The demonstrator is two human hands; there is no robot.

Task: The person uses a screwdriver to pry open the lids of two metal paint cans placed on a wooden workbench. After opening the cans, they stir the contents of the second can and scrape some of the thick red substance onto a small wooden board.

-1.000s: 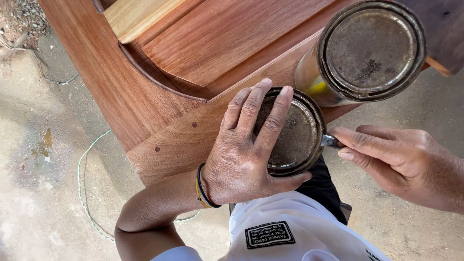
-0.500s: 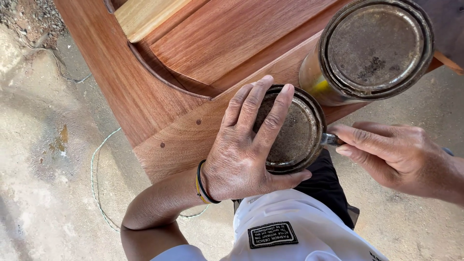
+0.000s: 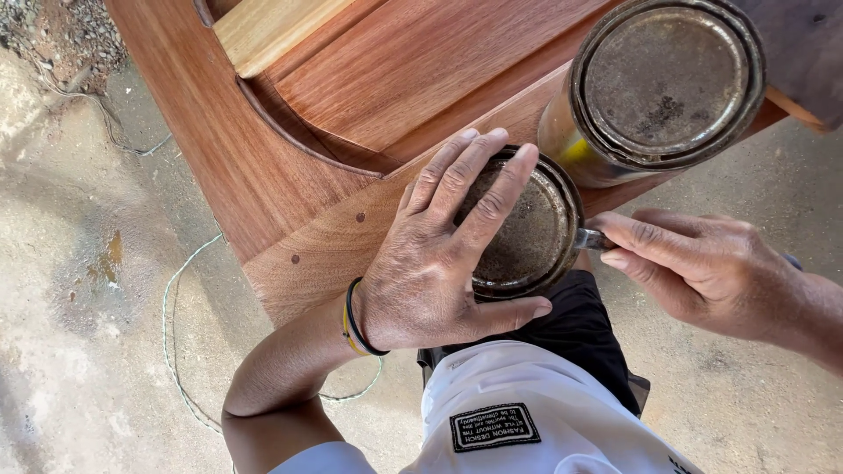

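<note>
step: small tin (image 3: 527, 230) lid being pried at panel (image 3: 290, 189) corner | left hand (image 3: 443, 254) pressed flat on lid | right hand (image 3: 702, 263) clamped on metal tool (image 3: 594, 239) | next: steady leverage judged needed

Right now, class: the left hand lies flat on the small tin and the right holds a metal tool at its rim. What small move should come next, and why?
Probably a gentle downward lever with the right hand, since the metal tool already sits at the lid's edge. The left hand is spread over the small tin, steadying it on the wooden board. The lid looks seated all round, so a small pry seems called for.
</note>
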